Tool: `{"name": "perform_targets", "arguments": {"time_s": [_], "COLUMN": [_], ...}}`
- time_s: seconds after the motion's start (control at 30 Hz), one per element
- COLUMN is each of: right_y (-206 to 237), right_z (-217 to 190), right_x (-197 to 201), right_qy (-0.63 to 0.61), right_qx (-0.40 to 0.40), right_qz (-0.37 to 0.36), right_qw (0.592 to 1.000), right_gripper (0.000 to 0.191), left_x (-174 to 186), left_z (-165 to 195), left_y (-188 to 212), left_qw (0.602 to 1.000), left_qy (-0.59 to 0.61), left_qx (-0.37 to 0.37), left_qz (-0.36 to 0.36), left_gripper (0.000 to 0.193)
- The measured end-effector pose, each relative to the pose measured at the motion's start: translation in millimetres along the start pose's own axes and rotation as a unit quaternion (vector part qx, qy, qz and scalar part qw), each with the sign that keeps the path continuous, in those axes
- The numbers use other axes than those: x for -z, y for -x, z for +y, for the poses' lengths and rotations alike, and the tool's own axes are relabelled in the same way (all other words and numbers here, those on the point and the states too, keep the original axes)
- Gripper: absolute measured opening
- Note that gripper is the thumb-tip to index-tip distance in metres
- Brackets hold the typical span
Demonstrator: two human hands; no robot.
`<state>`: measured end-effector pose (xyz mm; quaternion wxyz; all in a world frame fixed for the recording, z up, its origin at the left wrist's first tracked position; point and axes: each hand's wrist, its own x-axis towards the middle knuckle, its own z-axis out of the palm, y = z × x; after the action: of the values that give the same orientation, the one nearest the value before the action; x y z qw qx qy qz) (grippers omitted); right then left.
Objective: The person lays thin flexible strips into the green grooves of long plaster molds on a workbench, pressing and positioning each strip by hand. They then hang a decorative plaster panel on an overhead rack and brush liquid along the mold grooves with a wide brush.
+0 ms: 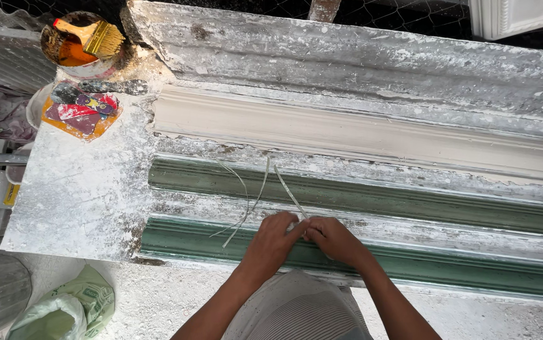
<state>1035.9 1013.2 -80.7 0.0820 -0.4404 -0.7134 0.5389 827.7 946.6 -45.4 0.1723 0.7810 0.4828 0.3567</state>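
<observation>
Fibre strands [252, 195], pale and thin, are what both hands are busy with. They fan out from the fingertips and lie across the nearer green mould [360, 258] and the second green mould [372, 198] just behind it. The left hand [273, 242] and right hand [331, 239] meet right over the nearer green mould, fingers pinched together on the gathered ends of the strands, so both are closed on them, thumbs almost touching.

Behind the second green mould there's a long whitish plaster moulding [360, 135] lying parallel, and behind that a rough, plaster-crusted board [360, 63]. Everything sits on a workbench [76, 189] that's caked in white dust.

Off to the left of the plaster moulding, at the bench corner, there's a tin of orange-brown liquid [73, 47] with a yellow-bristled brush [92, 34] resting across it. Just in front of the tin sits a putty knife [111, 87] and a small pile of red and orange scrapers [82, 112]. A green sack [70, 308] sits on the floor, below the bench's near left corner.
</observation>
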Motion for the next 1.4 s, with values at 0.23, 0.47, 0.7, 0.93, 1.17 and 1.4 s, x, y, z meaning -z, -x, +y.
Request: {"name": "perform_targets", "arguments": {"time_s": [0.23,0.47,0.7,0.93,1.17,1.4], "right_y": [16,10,0,-4,-6,9], "right_z": [14,19,-2,14,22,-11], "right_x": [22,24,-30,-25,-18,23], "right_qy": [-0.075,-0.421,-0.325,-0.346,-0.334,-0.270], "right_qx": [-0.045,-0.045,0.042,0.069,-0.015,0.006], "right_qz": [-0.136,0.168,0.186,0.202,0.204,0.034], "right_qw": [0.987,0.890,0.926,0.913,0.920,0.962], "right_gripper": [0.032,0.041,0.038,0.039,0.038,0.036], "left_x": [-1,-38,-70,-48,-14,30], "left_z": [-10,1,6,10,25,32], "left_y": [11,-7,-15,-10,-22,-41], "left_qw": [0.999,0.918,0.810,0.950,0.998,0.971], "left_qy": [0.037,0.249,0.463,0.222,0.022,-0.130], "left_qx": [0.016,0.274,0.335,0.191,0.051,-0.188], "left_qz": [0.024,0.142,0.135,0.112,0.017,0.062], "left_gripper": [0.026,0.013,0.020,0.010,0.015,0.028]}}
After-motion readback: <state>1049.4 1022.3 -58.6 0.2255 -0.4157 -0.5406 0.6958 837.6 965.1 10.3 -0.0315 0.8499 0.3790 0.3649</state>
